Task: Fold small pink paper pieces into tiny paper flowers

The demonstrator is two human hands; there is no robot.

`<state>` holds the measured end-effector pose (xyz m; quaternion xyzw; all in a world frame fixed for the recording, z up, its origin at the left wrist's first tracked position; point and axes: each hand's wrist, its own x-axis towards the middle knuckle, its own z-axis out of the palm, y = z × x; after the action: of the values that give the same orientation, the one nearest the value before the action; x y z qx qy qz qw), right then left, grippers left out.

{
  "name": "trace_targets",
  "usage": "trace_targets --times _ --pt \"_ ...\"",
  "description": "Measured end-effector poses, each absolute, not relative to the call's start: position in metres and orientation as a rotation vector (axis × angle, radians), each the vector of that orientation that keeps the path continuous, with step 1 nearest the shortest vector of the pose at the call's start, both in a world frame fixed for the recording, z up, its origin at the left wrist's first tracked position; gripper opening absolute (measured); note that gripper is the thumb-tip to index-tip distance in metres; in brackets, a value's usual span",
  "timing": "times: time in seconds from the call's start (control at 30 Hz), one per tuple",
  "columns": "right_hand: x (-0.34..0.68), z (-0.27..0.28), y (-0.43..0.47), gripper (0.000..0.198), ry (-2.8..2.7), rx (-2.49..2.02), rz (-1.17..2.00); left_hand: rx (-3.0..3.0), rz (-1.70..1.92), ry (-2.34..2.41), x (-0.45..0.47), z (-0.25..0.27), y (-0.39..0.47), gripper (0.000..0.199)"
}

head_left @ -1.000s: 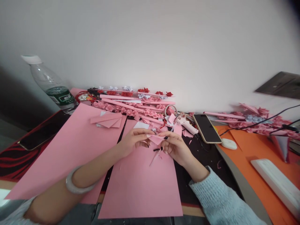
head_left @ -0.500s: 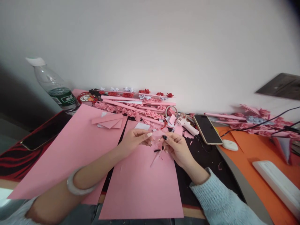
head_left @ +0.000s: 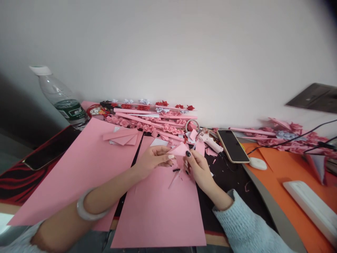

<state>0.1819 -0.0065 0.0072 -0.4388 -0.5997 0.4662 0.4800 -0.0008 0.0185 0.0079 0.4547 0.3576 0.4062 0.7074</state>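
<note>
1. Paper piece [head_left: 179,150], pink and folded small, sits near the centre of the frame, between our two hands and touching both, so neither hand is nearer.
2. Our left hand [head_left: 154,160] pinches its left end between thumb and fingers; our right hand [head_left: 198,168] grasps its right end, thumb in front.
3. Its long axis seems to run side to side, from hand to hand; one corner points toward the top of the frame.
4. Below it we see a pink sheet [head_left: 160,214], lengthwise from lower edge toward centre.
</note>
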Motion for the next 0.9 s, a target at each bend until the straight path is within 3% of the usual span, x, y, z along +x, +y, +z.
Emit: trace_targets --times 0.53,0.9 --pt "0.182 0.006 -0.010 0.034 -1.656 -1.056 1.103 1.564 0.947 0.837 0.002 0.015 0.006 0.035" --pt "0.175 0.008 -0.013 0.023 -1.490 -0.976 1.278 1.514 0.951 0.876 0.006 0.017 0.005 0.040"
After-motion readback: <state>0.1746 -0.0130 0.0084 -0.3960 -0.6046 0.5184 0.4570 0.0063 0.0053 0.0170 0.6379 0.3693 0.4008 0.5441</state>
